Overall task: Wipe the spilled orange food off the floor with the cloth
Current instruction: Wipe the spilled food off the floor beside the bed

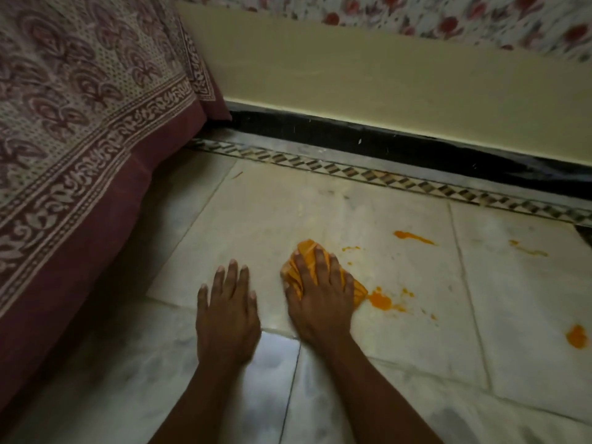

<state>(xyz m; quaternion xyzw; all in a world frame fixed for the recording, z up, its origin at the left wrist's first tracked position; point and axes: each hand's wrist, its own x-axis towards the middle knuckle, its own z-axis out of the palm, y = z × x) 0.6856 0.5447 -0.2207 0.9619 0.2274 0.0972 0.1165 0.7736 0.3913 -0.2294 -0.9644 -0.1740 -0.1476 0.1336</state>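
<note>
Pressing down on the floor [416, 331], the right hand [320, 296] is laid flat over an orange cloth [302, 256]. The fingers [320, 261] are spread and only a little bent, so the cloth is pushed against the tiles, not squeezed in a fist. It is probably held this way so more of the cloth rubs the floor at once.

The cloth is bunched up under the palm, and its edges can be seen past the fingertips and beside the thumb.

The left hand [226, 312] is set flat on bare tile just beside the right one, with nothing in it. It seems to be used as a prop for the body.

Orange food [379, 299] is seen touching the right edge of the cloth. More is found farther right: a streak [413, 237], a thin smear [527, 248] and a blob [576, 336]. These spots are not yet wiped.

A patterned bedsheet [80, 123] hangs down at the left, well apart from the spill.
</note>
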